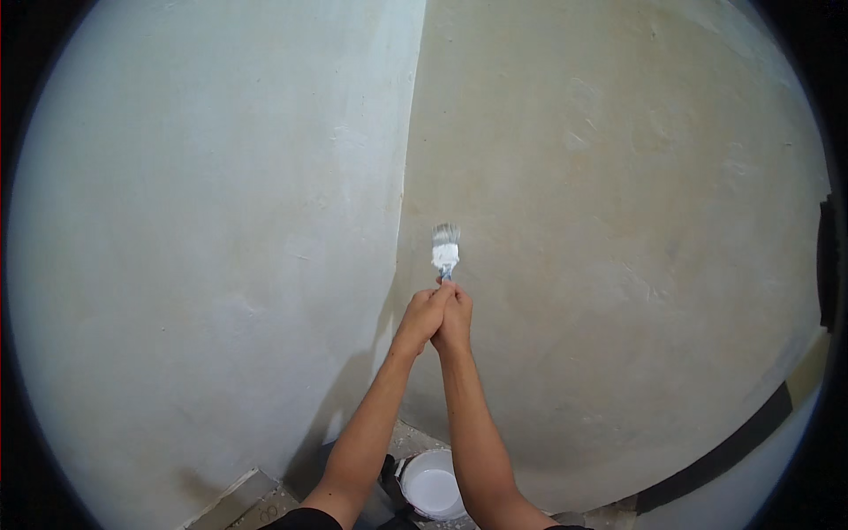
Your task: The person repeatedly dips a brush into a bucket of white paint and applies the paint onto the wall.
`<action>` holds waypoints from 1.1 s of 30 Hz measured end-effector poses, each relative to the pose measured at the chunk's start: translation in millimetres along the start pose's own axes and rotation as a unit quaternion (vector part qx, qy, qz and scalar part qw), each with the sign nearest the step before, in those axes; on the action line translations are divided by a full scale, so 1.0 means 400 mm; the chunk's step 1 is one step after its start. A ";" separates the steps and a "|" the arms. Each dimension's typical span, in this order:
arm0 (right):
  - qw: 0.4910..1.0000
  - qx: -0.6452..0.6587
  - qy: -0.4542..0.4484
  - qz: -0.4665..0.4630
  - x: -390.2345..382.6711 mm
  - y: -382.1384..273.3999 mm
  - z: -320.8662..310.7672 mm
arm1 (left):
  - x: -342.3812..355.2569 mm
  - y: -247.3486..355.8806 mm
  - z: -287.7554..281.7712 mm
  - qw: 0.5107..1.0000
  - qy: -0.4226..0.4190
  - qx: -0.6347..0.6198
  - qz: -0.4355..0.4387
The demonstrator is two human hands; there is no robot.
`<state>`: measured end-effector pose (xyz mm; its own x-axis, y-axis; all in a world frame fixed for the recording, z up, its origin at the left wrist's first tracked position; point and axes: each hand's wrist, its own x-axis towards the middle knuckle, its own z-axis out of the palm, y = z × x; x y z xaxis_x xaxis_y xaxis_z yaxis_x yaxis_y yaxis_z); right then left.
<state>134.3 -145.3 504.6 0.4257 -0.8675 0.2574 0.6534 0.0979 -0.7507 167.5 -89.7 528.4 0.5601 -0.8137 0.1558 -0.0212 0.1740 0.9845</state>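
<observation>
A flat paintbrush (446, 251) points upward in front of the wall, its bristles coated with white paint at the base and greyish at the tip. Both my hands are closed together around its handle, most of which they hide. My left hand (420, 316) presses against my right hand (455, 320), fingers overlapping. Behind the brush stands the beige right-hand wall (574, 265); I cannot tell whether the bristles touch it. Below, between my forearms, a white bucket (433, 484) holds white paint.
A pale wall (221, 221) meets the beige one at a vertical corner left of the brush. Low on the right runs a dark strip (724, 450). A light board or skirting piece (234, 499) lies at the lower left, and the floor (411, 437) is speckled with debris.
</observation>
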 end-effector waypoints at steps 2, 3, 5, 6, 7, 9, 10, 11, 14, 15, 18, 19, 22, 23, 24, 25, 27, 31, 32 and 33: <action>0.999 0.014 0.002 0.042 -0.014 -0.028 0.012 | -0.011 0.028 -0.003 0.999 -0.019 0.013 -0.037; 0.999 0.015 0.007 0.044 -0.014 -0.041 0.017 | -0.011 0.040 -0.002 0.999 -0.021 0.014 -0.042; 0.999 -0.015 0.010 0.047 -0.028 -0.048 0.029 | -0.009 0.034 -0.017 0.998 -0.035 0.010 -0.046; 0.998 -0.014 0.014 0.053 -0.032 -0.050 0.034 | -0.005 0.025 -0.025 0.998 -0.034 0.012 -0.053; 0.997 -0.051 0.026 0.049 -0.035 -0.065 0.040 | -0.002 0.023 -0.024 0.998 -0.043 0.010 -0.036; 0.994 -0.090 0.040 0.054 -0.036 -0.070 0.037 | 0.000 0.020 -0.048 0.998 -0.047 0.007 -0.027; 0.990 -0.127 0.035 0.046 -0.037 -0.087 0.021 | -0.020 0.073 -0.054 0.986 -0.079 0.144 -0.037; 0.985 -0.164 0.029 0.042 -0.042 -0.094 0.010 | -0.050 0.124 -0.063 0.953 -0.107 0.279 -0.046; 0.989 -0.122 0.030 0.076 -0.079 -0.113 0.032 | -0.175 0.315 -0.105 0.964 -0.087 0.126 0.219; 0.988 -0.126 0.039 0.081 -0.089 -0.125 0.045 | -0.204 0.386 -0.121 0.952 -0.114 0.049 0.280; 0.987 -0.122 0.050 0.089 -0.109 -0.139 0.084 | -0.271 0.554 -0.141 0.874 -0.061 -0.087 0.475; 0.986 -0.122 0.052 0.098 -0.107 -0.144 0.087 | -0.267 0.556 -0.133 0.877 -0.063 -0.092 0.468; 0.984 -0.126 0.054 0.114 -0.104 -0.166 0.083 | -0.290 0.550 -0.163 0.869 -0.074 -0.091 0.481; 0.984 -0.127 0.043 0.118 -0.107 -0.169 0.090 | -0.276 0.574 -0.201 0.864 -0.075 -0.087 0.490; 0.984 -0.126 0.045 0.117 -0.110 -0.172 0.092 | -0.301 0.573 -0.280 0.859 -0.079 -0.083 0.499; 0.983 -0.129 0.051 0.117 -0.111 -0.170 0.091 | -0.339 0.561 -0.282 0.853 -0.081 -0.081 0.508; 0.982 -0.135 0.066 0.112 -0.111 -0.178 0.071 | -0.414 0.524 -0.257 0.841 -0.091 -0.083 0.526; 0.985 -0.127 0.042 0.111 -0.110 -0.168 0.093 | -0.409 0.578 -0.267 0.814 -0.095 -0.059 0.570; 0.984 -0.136 0.045 0.109 -0.114 -0.172 0.091 | -0.341 0.630 -0.259 0.807 -0.095 -0.060 0.579; 0.983 -0.140 0.045 0.108 -0.120 -0.175 0.085 | -0.327 0.648 -0.198 0.801 -0.094 -0.059 0.589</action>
<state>89.4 -94.1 565.5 0.4707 -0.8819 0.0273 0.3502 0.1583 -0.9232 154.2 105.8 757.0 0.0746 -0.1145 0.9906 -0.3571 0.9245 0.1337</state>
